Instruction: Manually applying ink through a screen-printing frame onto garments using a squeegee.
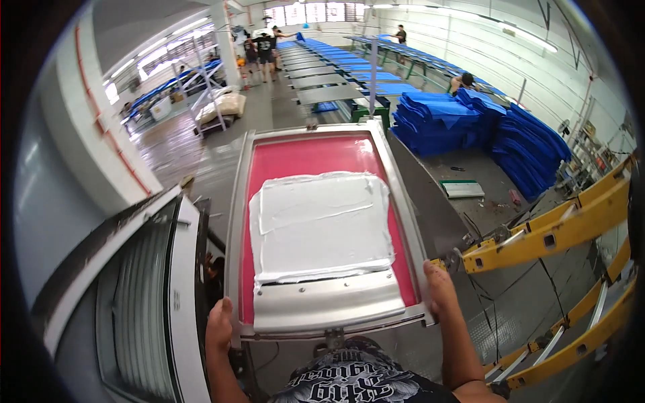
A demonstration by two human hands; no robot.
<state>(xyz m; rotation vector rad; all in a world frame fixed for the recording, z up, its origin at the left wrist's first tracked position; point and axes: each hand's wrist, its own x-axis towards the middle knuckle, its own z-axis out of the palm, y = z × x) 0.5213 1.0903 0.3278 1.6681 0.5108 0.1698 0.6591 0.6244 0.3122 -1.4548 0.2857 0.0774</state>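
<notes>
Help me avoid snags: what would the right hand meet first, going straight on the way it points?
The right hand points forward and slightly left, so probably the frame's right rail, which it holds; the yellow ladder lies to its right. Depth is unclear.

Ceiling tubes [529,37] and far windows [314,13] give bright light; straight edges bow; corners are black.

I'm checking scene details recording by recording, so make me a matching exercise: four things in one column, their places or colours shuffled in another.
Things:
1. white paste
2. curved metal bar
3. ladder
4. left hand

Descriptions:
A. yellow, at the picture's right
B. at the left side of the metal frame, near its lower corner
C. spread over the pink screen
D. across the near end, below the spread layer

Pairs: 1-C, 2-D, 3-A, 4-B
</notes>
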